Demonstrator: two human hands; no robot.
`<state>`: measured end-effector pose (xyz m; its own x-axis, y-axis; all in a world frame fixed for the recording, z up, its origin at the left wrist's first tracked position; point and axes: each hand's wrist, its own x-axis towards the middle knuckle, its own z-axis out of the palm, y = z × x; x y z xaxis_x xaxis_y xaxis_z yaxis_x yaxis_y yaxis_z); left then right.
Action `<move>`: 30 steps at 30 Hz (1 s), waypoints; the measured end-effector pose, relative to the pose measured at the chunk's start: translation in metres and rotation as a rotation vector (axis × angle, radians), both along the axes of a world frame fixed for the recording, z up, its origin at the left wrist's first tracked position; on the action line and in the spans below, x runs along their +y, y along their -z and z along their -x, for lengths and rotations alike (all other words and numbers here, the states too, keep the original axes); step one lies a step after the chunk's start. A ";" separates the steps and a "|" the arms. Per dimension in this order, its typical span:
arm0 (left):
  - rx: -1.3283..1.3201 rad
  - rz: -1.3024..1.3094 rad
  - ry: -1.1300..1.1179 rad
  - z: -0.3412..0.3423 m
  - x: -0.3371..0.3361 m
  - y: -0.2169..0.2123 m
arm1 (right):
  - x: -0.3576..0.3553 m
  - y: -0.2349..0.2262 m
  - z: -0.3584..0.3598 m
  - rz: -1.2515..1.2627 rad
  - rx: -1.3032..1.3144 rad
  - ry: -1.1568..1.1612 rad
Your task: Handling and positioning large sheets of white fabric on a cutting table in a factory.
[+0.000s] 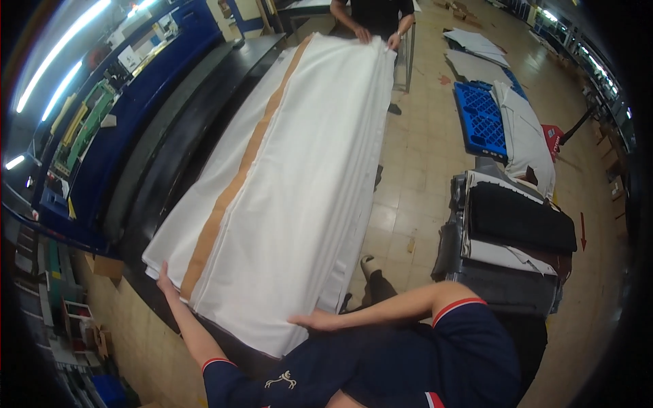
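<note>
A long stack of white fabric sheets stretches away from me, its layers hanging in folds down the right side. Lengthwise along its left part runs a tan strip. At the near left corner my left hand grips the fabric edge, thumb on top and the other fingers mostly hidden beneath. My right hand is closed on the near right part of the same fabric; its fingers are partly out of sight. At the far end a co-worker's two hands touch the fabric's far edge.
A dark machine bed with a blue frame borders the fabric on the left. On the right, a stack of black and grey sheets stands near me. Beyond it are a blue plastic pallet and more pale sheets. Tiled floor runs between.
</note>
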<state>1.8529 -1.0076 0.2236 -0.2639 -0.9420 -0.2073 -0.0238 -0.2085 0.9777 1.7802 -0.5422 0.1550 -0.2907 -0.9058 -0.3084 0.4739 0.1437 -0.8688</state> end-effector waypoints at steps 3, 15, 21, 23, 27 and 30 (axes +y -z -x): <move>-0.075 0.057 -0.094 -0.062 -0.013 0.079 | 0.022 -0.042 0.015 -0.210 -0.009 -0.289; -1.078 0.323 -0.282 -0.076 -0.017 0.082 | 0.004 0.043 0.017 -0.270 0.027 -0.679; -1.426 0.789 -0.299 0.074 0.058 0.003 | 0.057 0.070 0.103 0.039 0.091 -0.799; -1.160 1.095 -0.092 0.136 0.092 -0.015 | 0.082 0.103 0.137 -0.069 -0.348 -0.611; -0.753 1.322 0.382 0.310 0.240 0.006 | 0.165 0.184 0.232 -0.421 0.042 -0.174; -1.124 1.351 0.706 0.382 0.340 0.057 | 0.271 0.258 0.312 -0.821 0.312 -0.005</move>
<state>1.4714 -0.6673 0.1663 -0.9077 -0.3922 0.1495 -0.4057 0.9111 -0.0728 1.4677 -0.2717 -0.1029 -0.4669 -0.4341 -0.7705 0.2294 0.7819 -0.5796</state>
